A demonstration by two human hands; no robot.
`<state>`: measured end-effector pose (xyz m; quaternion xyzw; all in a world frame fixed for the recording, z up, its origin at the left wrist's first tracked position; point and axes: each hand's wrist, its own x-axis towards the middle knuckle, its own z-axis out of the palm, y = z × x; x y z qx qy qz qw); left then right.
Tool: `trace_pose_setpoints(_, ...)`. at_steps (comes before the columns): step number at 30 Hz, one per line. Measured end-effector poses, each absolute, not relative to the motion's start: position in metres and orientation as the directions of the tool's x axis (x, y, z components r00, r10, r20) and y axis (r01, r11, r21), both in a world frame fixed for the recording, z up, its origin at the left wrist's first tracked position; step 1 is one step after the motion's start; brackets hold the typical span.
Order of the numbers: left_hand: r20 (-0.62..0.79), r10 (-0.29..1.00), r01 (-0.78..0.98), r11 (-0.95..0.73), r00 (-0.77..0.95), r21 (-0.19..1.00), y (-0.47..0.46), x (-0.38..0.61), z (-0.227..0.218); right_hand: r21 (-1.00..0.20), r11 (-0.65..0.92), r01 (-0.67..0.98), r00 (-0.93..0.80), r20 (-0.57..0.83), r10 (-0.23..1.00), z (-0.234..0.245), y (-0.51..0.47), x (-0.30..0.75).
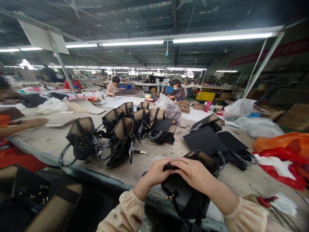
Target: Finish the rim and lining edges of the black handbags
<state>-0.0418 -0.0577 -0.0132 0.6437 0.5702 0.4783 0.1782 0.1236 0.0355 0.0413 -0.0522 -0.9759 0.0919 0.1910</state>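
Left grip (159,170): thumb and fingers curled in a pinch
Right grip (196,172): fingers bent, tips beside the left's
Forearms (223,196): angled inward

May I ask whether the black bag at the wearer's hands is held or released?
Held: left hand and right hand both have fingers curled over the black bag's edge.

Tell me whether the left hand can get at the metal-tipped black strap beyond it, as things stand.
Probably yes, if it lets go: the left hand is on the edge of the black bag, but mostly tabletop shows between it and the metal-tipped black strap.
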Motion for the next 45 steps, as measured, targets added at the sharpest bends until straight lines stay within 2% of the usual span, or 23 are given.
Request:
trace_pose_setpoints(5,0.395,0.909,0.57,-0.258,-0.13,0.78,-0.058,-0.04,-0.011,-0.131,0.989,0.075,-0.938,0.327,0.115,0.041,0.037,0.121)
trace_pose_setpoints(10,0.387,0.91,0.563,-0.244,-0.149,0.79,-0.059,-0.04,-0.014,-0.048,0.999,0.008,-0.912,0.408,0.027,0.039,0.038,0.122)
trace_pose_setpoints(14,0.396,0.907,0.546,-0.263,-0.14,0.796,-0.059,-0.04,-0.014,-0.001,1.0,-0.005,-0.913,0.407,-0.004,0.041,0.036,0.123)
trace_pose_setpoints(30,0.407,0.905,0.548,-0.278,-0.125,0.789,-0.06,-0.039,-0.017,0.062,0.998,-0.01,-0.907,0.42,-0.035,0.041,0.03,0.124)
trace_pose_setpoints(34,0.455,0.878,0.578,-0.296,-0.149,0.761,-0.061,-0.038,-0.022,-0.003,1.0,-0.008,-0.911,0.413,-0.006,0.037,0.032,0.125)
trace_pose_setpoints(38,0.645,0.724,0.66,-0.364,-0.243,0.658,-0.066,-0.037,-0.033,-0.169,0.984,0.063,-0.897,0.423,0.13,0.032,0.035,0.123)
trace_pose_setpoints(41,0.75,0.628,0.692,-0.447,-0.209,0.567,-0.07,-0.036,-0.04,-0.268,0.959,0.096,-0.891,0.406,0.203,0.032,0.035,0.12)
trace_pose_setpoints(45,0.766,0.612,0.698,-0.461,-0.198,0.548,-0.071,-0.034,-0.042,-0.346,0.93,0.121,-0.89,0.376,0.256,0.034,0.034,0.117)
